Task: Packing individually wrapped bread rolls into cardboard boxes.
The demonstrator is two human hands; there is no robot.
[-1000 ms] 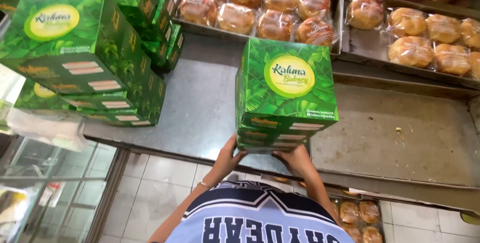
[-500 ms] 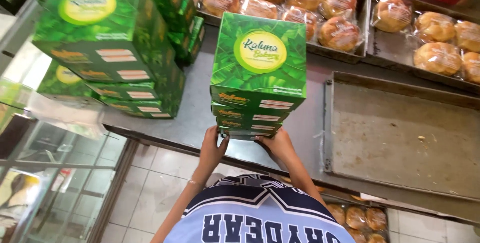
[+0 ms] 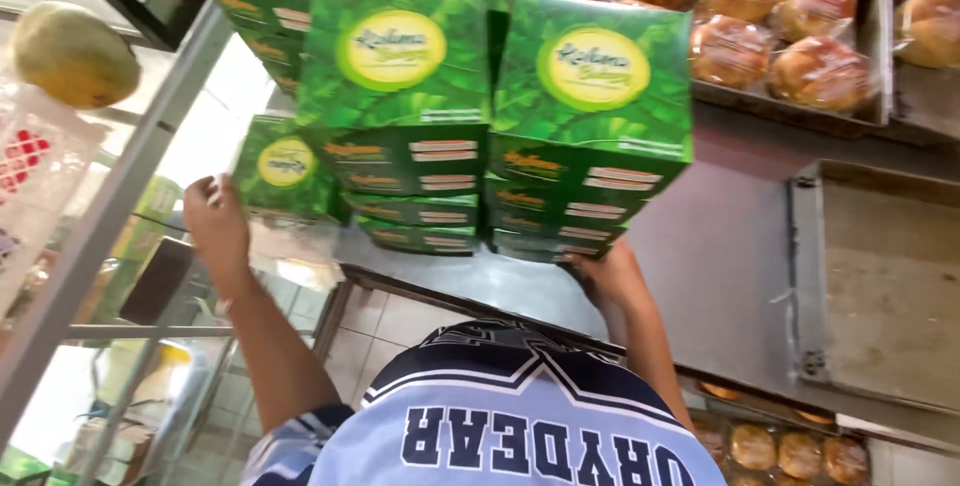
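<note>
A stack of green cardboard boxes (image 3: 590,86) with yellow round labels stands on the steel counter (image 3: 720,246), pressed against a second, similar stack (image 3: 400,76) on its left. My right hand (image 3: 605,274) grips the bottom front corner of the right stack. My left hand (image 3: 215,221) is off the stack, raised at the counter's left end beside a lower green box (image 3: 285,166), fingers loosely apart and holding nothing. My blue and white jersey fills the bottom of the view.
Trays of wrapped buns (image 3: 790,26) line the back of the counter. An empty metal tray (image 3: 880,276) lies to the right. More buns (image 3: 800,451) sit on a shelf below. A slanted metal frame post (image 3: 120,196) and a green fruit (image 3: 70,51) are at left.
The stack I carried with both hands has slid left up against the other stack. My left hand has let go and swung out to the left; the right hand stays on the stack's base.
</note>
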